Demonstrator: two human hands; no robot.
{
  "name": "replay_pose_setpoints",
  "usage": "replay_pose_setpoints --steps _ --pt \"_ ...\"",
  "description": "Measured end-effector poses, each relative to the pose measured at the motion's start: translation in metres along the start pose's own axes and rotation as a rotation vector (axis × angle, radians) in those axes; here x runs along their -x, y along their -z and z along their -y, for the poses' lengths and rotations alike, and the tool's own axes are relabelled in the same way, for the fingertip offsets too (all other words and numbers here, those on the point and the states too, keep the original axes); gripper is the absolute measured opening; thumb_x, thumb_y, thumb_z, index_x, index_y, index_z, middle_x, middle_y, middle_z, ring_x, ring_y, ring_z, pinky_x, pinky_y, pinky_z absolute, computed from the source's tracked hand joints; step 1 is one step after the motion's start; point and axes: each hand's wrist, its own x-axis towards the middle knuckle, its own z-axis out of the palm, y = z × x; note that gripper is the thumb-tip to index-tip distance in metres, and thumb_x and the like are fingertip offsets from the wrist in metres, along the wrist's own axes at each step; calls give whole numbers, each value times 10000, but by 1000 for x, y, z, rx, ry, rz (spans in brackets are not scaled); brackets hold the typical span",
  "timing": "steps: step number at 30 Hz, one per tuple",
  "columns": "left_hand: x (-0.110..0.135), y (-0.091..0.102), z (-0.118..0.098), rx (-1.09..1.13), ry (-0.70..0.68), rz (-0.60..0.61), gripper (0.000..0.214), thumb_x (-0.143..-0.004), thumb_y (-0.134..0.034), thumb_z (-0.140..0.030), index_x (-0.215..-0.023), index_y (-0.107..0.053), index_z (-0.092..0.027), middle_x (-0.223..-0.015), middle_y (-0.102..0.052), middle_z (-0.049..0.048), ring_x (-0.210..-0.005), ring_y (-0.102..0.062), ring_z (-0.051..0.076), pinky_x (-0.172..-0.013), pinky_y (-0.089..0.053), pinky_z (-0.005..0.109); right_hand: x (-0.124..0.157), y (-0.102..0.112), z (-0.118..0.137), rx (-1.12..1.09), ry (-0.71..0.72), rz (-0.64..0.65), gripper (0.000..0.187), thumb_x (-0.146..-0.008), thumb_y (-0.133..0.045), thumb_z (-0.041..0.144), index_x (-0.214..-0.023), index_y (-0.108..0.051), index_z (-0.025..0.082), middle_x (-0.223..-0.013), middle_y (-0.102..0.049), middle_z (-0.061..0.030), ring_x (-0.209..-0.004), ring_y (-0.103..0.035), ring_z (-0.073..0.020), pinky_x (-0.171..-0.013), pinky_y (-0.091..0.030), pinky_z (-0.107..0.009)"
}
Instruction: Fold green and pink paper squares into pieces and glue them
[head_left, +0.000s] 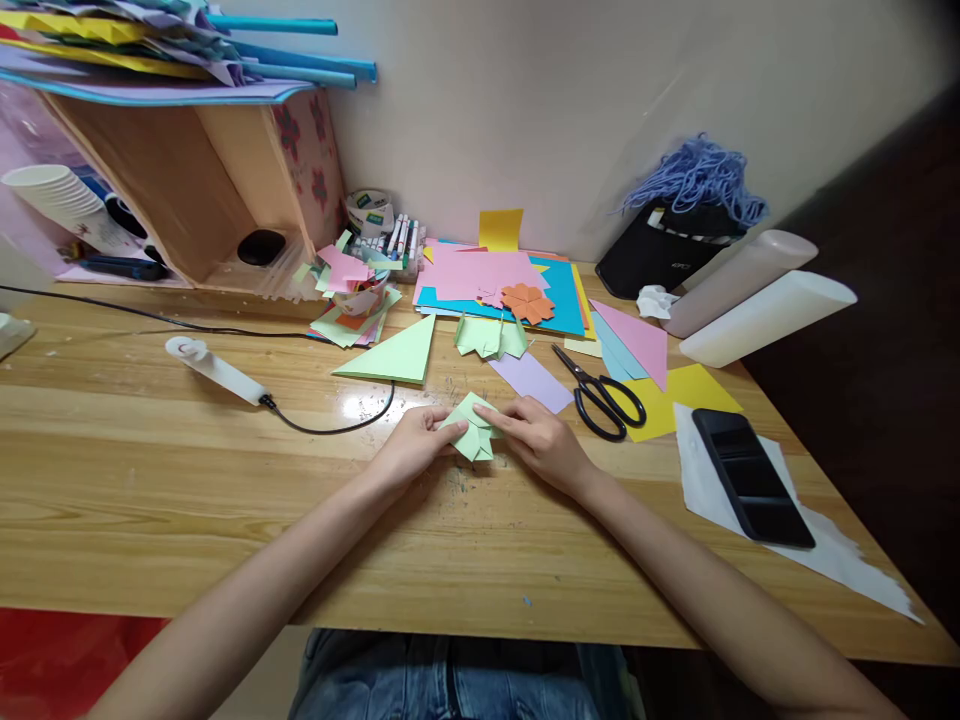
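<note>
A folded piece of light green paper (pixel 474 432) is held just above the desk between both hands. My left hand (pixel 418 438) grips its left side, the thumb lying on top and the fingers behind. On the right side, my right hand (pixel 541 438) holds the paper with the index finger stretched across its upper face; its other fingers are partly hidden. Beyond the hands stands another folded green paper piece (pixel 491 338). A green paper triangle (pixel 397 355) lies to its left, and a lilac paper rectangle (pixel 532 382) to its right.
Black-handled scissors (pixel 609 402) lie right of my hands, by yellow paper (pixel 682 402). A phone (pixel 750 478) rests on torn white paper farther right. A white glue gun-like tool (pixel 217 370) with a cord lies left. An orange paper flower (pixel 528 303) sits on stacked coloured sheets (pixel 570 290).
</note>
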Motion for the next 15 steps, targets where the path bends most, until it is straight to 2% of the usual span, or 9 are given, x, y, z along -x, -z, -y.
replay_pose_setpoints --steps 10,12,15 --pt "-3 1 1 -42 -8 -35 366 -658 -670 -411 -783 -655 -67 -765 -657 84 -684 -582 150 -710 -453 277 -1 1 1 72 -6 63 427 -876 -380 118 -1267 -470 264 -874 -585 -58 -798 -525 -150 -697 -463 -270" --pt "-3 2 1 -99 -31 -59 365 -662 -659 -423 -748 -653 -69 -726 -651 74 -642 -571 143 -648 -445 255 -1 3 4 20 -5 74 440 -868 -386 126 -1281 -452 265 -915 -584 -65 -833 -528 -160 -720 -466 -289" --pt "-2 2 0 -200 -85 -73 363 -690 -626 -429 -762 -661 -75 -704 -648 62 -602 -551 133 -583 -420 233 -3 8 10 -198 -68 20 430 -860 -382 147 -1268 -465 258 -987 -568 -70 -892 -537 -167 -763 -468 -318"
